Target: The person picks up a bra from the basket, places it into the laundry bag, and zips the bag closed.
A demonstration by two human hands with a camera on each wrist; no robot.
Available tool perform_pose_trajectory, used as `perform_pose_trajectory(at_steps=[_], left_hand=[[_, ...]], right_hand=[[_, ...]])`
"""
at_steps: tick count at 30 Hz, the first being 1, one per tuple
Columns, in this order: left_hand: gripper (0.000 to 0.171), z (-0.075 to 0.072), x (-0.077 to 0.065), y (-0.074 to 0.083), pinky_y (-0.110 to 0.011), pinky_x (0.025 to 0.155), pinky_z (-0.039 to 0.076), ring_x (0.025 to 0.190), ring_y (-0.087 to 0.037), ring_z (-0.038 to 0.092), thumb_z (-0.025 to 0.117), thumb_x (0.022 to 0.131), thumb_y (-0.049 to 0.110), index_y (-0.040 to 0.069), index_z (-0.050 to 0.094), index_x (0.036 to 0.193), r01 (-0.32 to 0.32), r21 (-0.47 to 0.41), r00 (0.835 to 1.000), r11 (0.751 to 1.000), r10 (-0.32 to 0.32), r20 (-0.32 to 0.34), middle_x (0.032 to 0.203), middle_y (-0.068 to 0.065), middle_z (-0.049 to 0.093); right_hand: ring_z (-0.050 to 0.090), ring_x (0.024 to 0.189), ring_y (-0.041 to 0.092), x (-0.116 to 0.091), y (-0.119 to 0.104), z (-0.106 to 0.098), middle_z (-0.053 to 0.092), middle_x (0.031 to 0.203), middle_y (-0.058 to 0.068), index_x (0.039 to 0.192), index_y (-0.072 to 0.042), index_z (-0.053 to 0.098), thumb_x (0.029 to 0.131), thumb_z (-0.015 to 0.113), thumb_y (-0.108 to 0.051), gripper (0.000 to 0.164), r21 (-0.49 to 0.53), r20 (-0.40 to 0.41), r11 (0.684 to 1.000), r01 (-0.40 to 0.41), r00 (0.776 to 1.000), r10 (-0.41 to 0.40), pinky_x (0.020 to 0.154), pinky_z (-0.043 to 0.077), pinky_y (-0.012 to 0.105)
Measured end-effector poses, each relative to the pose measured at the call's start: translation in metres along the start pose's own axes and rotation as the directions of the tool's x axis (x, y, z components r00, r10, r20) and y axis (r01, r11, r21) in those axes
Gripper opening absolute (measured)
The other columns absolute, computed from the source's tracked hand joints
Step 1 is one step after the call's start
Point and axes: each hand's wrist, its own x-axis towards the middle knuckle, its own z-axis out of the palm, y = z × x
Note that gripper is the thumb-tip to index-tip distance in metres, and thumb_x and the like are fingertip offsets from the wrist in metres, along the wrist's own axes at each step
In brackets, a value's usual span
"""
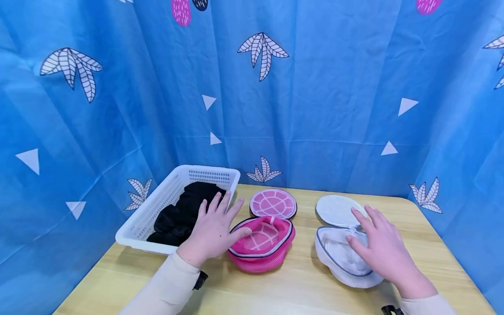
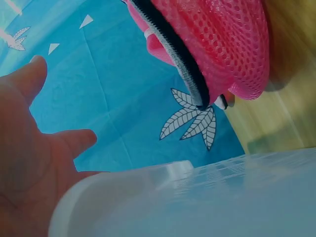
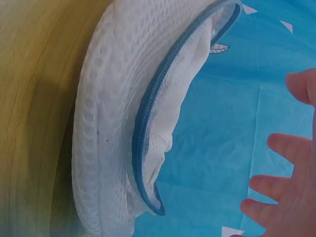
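With fingers spread, my left hand [image 1: 212,232] hovers between a white plastic basket and a pink mesh laundry bag [image 1: 257,264], holding nothing. The bag stands unzipped, its round pink lid [image 1: 273,203] folded back behind it. My right hand [image 1: 387,249] is held over the right side of a white mesh laundry bag [image 1: 346,275], fingers apart and nothing in them. That bag gapes too, with its white lid [image 1: 338,210] lying back on the table. In the right wrist view, a gap shows between the fingers [image 3: 289,148] and the white bag's grey zipper rim [image 3: 143,123].
Black cloth [image 1: 183,212] lies heaped in the white basket [image 1: 151,210] at the left. Everything stands on a light wooden table [image 1: 307,297]. A blue patterned curtain [image 1: 334,87] encloses the back and both sides.
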Motion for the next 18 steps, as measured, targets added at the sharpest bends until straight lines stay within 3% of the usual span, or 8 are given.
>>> perform_pose_trajectory(at_steps=[9,15,18], left_hand=[[0.088,0.000,-0.002,-0.004,-0.068,0.115,0.009,0.152,-0.040,0.012,0.037,0.090,0.081,0.025,0.037,0.158,-0.017,-0.012,1.000,1.000,0.017,0.022,0.165,-0.015,0.022],[0.079,0.000,-0.003,-0.005,-0.067,0.115,0.011,0.151,-0.041,0.015,0.044,0.095,0.072,0.024,0.039,0.157,-0.016,-0.041,1.000,0.999,0.017,0.025,0.165,-0.015,0.024],[0.077,-0.001,-0.003,-0.005,-0.067,0.115,0.011,0.151,-0.041,0.015,0.048,0.095,0.069,0.024,0.040,0.157,-0.007,-0.057,0.999,0.998,0.009,0.031,0.165,-0.015,0.024]], right_hand=[[0.041,0.127,0.056,0.002,0.016,-0.002,0.041,0.144,0.033,0.145,0.001,0.048,0.100,0.060,-0.043,0.064,0.043,0.113,0.992,-0.117,0.987,0.111,0.094,0.038,0.073],[0.057,0.109,0.049,0.006,0.030,-0.003,0.054,0.127,0.032,0.138,0.004,0.053,0.101,0.059,-0.042,0.060,0.020,0.160,0.986,-0.167,0.974,0.162,0.081,0.047,0.065],[0.060,0.101,0.045,0.008,0.036,-0.002,0.052,0.124,0.034,0.138,0.005,0.051,0.099,0.060,-0.043,0.063,0.005,0.193,0.976,-0.217,0.958,0.212,0.073,0.049,0.061]])
